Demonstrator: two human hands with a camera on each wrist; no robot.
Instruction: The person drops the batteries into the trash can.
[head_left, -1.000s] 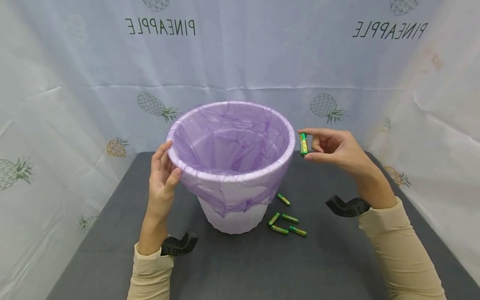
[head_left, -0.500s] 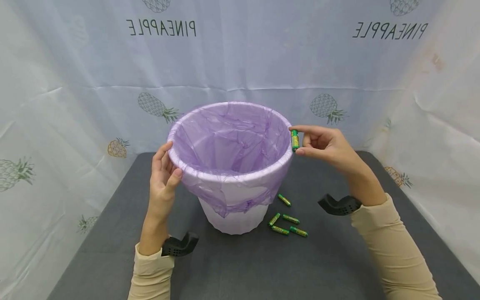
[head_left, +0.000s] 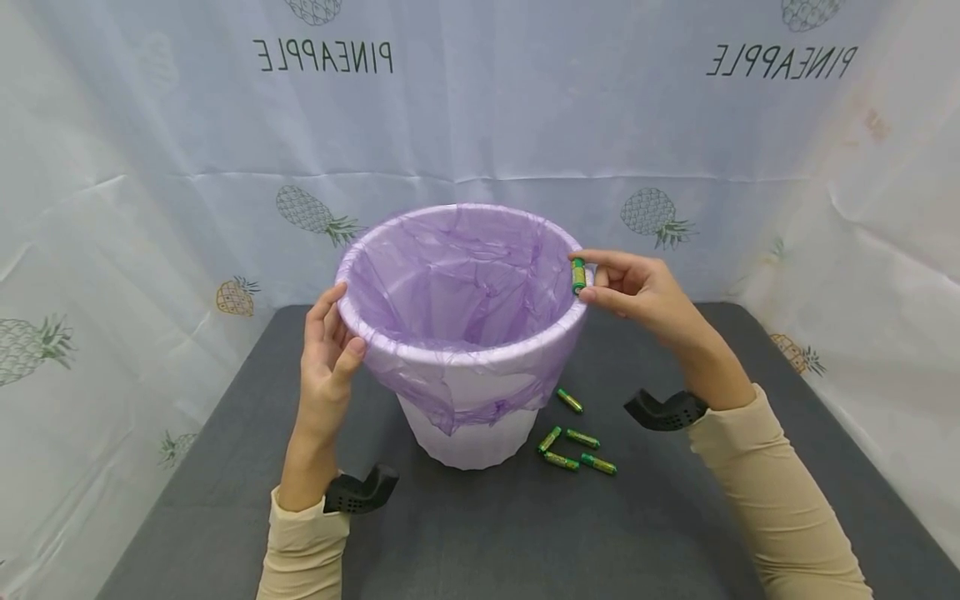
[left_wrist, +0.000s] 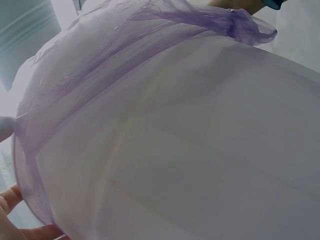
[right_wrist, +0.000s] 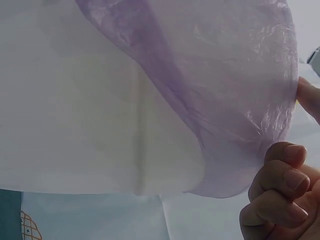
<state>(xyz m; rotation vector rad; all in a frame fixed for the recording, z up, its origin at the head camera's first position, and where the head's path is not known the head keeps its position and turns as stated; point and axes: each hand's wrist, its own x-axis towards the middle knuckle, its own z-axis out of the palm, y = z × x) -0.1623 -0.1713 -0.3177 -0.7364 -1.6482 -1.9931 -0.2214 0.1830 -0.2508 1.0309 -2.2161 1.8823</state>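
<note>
A small green-and-gold cylindrical battery (head_left: 578,277), upright at the right rim of a round white plastic bin (head_left: 467,442) lined with thin purple film (head_left: 465,279), could slip from its fingertip pinch and fall outside. The right hand (head_left: 641,292) pinches its ends narrowly between thumb and forefinger. The left hand (head_left: 325,375), spread wide, holds the left rim. Five matching batteries (head_left: 582,438) lie between bin and the grey desk's (head_left: 480,542) right edge.

A pale bin (left_wrist: 200,140) looms close, its broad wall stretching right. Translucent purple bag (left_wrist: 125,55) plastic drapes over it, bunching into a crumpled clump at the far right. Left, the left hand's (left_wrist: 9,225) fingers touch the bag-covered edge.
</note>
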